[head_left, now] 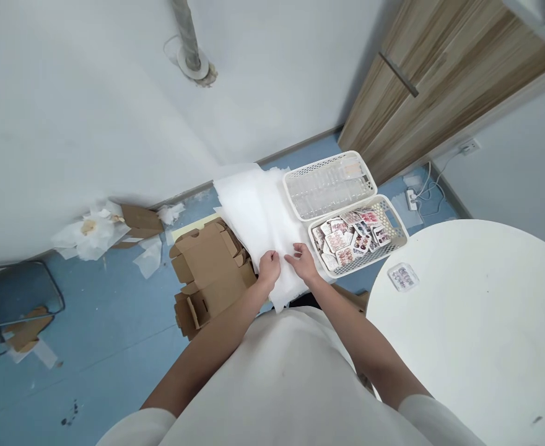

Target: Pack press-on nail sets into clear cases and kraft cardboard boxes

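Observation:
A stack of thin white packing foam sheets lies in front of me, with a loose corner hanging toward my body. My left hand is closed in a pinch on the foam sheet; the fingertips are partly hidden. Just to its right, my right hand hovers over or touches the same foam, its thumb and fingers apart. Beside it stands a white plastic basket holding many small packs of press-on nails. Behind that, a second white basket contains clear plastic cases.
Folded brown cardboard boxes lie to the left of the foam. A round white table at right bears one clear nail pack. Scraps and an opened carton lie along the wall. A power strip with cables sits on the floor.

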A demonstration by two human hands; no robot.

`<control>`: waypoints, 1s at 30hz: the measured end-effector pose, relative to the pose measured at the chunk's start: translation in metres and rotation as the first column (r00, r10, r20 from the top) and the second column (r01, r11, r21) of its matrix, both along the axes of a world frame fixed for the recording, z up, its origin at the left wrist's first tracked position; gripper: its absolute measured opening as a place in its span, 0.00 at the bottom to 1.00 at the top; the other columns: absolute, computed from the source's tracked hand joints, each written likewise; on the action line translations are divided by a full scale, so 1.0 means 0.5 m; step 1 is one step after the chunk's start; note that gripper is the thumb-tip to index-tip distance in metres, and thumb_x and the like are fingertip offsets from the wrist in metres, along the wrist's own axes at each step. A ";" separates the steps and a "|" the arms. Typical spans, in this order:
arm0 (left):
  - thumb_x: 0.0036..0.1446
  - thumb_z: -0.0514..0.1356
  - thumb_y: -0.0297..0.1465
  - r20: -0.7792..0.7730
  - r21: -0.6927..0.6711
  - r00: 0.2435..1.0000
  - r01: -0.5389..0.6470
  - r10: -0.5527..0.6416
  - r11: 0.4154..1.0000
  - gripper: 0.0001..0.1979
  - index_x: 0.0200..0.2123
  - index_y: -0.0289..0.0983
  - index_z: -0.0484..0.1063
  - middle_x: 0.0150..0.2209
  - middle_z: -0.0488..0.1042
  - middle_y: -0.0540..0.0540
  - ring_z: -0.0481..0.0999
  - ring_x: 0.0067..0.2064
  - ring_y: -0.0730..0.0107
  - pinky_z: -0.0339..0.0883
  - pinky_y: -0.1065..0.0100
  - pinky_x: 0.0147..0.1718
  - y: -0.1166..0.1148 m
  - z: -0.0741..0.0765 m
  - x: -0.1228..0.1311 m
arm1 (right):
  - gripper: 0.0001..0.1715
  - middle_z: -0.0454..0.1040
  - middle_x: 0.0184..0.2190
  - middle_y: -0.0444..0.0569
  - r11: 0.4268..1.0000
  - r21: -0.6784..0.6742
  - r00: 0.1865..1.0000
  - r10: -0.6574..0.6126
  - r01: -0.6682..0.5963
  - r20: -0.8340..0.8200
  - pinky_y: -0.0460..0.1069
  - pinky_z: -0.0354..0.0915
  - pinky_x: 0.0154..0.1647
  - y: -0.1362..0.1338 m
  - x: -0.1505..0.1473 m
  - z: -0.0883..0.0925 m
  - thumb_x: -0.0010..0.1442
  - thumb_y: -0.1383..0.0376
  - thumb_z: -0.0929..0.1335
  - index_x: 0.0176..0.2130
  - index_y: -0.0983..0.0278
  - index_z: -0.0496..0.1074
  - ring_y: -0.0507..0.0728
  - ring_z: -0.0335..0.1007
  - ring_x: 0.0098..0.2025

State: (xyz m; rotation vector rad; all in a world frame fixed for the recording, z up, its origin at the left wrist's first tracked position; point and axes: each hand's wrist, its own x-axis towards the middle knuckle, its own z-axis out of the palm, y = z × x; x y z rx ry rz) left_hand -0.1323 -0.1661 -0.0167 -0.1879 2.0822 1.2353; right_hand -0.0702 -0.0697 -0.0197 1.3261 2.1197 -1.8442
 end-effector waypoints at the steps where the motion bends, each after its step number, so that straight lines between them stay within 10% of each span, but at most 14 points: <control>1: 0.53 0.50 0.33 0.015 0.017 1.000 0.003 -0.003 1.000 0.08 0.25 0.37 0.63 0.22 0.63 0.51 0.63 0.23 0.75 0.59 0.72 0.23 -0.001 -0.002 0.002 | 0.27 0.64 0.46 0.51 1.000 -0.018 1.000 -0.015 0.015 -0.015 0.51 0.63 0.42 0.001 0.000 0.001 0.45 0.59 0.67 0.45 0.62 0.60 0.55 0.66 0.41; 13: 0.51 0.48 0.31 0.065 0.092 0.992 -0.117 0.111 0.989 0.08 0.21 0.38 0.55 0.20 0.57 0.54 0.60 0.22 0.76 0.58 0.73 0.22 -0.012 0.011 0.022 | 0.34 0.65 0.46 0.53 0.983 -0.170 0.997 0.067 -0.073 -0.037 0.50 0.62 0.43 0.015 -0.012 0.014 0.45 0.56 0.67 0.50 0.63 0.57 0.55 0.64 0.45; 22: 0.50 0.51 0.32 0.035 0.089 0.999 -0.043 0.040 0.995 0.07 0.22 0.37 0.61 0.22 0.62 0.52 0.63 0.25 0.75 0.59 0.72 0.24 -0.030 0.036 0.042 | 0.24 0.67 0.46 0.47 0.970 0.130 0.962 0.223 -0.204 -0.159 0.50 0.63 0.42 0.014 -0.031 0.039 0.47 0.64 0.66 0.46 0.60 0.61 0.53 0.66 0.40; 30: 0.49 0.57 0.36 0.066 0.230 0.992 0.088 -0.106 0.969 0.18 0.45 0.37 0.64 0.53 0.63 0.38 0.65 0.51 0.62 0.61 0.66 0.43 -0.082 0.099 0.060 | 0.33 0.60 0.54 0.54 0.664 0.530 0.836 0.517 -0.527 0.183 0.54 0.59 0.50 0.001 -0.012 0.084 0.46 0.79 0.58 0.52 0.65 0.61 0.59 0.62 0.51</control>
